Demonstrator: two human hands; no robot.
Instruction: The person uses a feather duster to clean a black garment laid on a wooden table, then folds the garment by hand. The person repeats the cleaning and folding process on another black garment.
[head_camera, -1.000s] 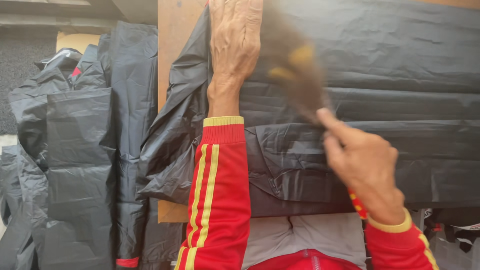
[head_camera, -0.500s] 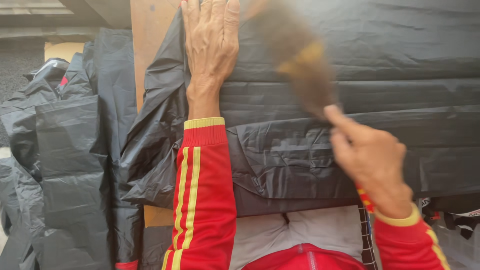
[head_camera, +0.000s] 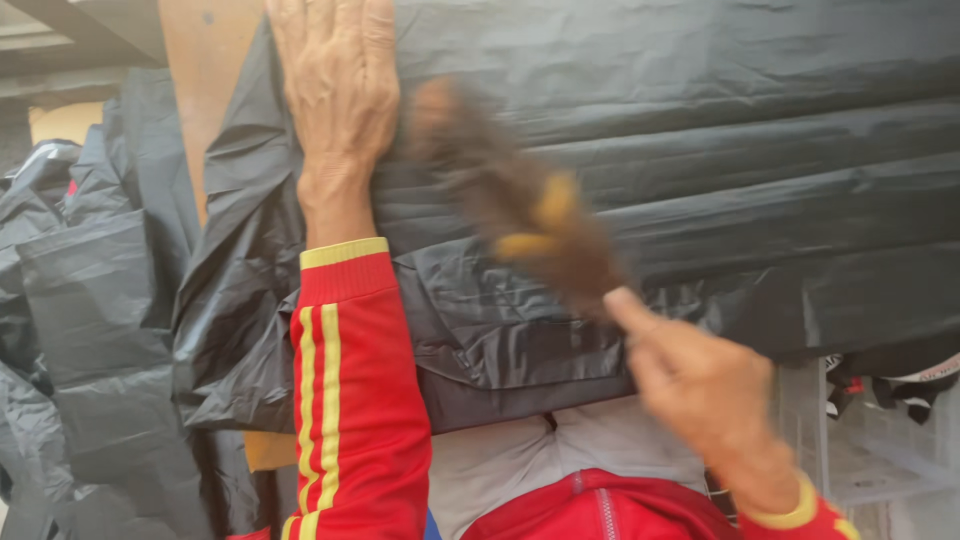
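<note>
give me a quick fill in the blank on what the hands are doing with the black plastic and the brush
1. The left hand lies flat on the ____ plastic sheet.
2. The right hand holds a blurred brown ____ over the sheet.
3. Both sleeves are ____ with yellow stripes.
4. More crumpled black plastic lies to the ____ of the left arm.

Missing words: black; brush; red; left

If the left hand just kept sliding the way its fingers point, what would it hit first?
The left hand lies flat on the black plastic sheet, fingers pointing away from the person. Ahead, only more sheet shows before the picture's top edge; beyond that cannot be seen.
</note>
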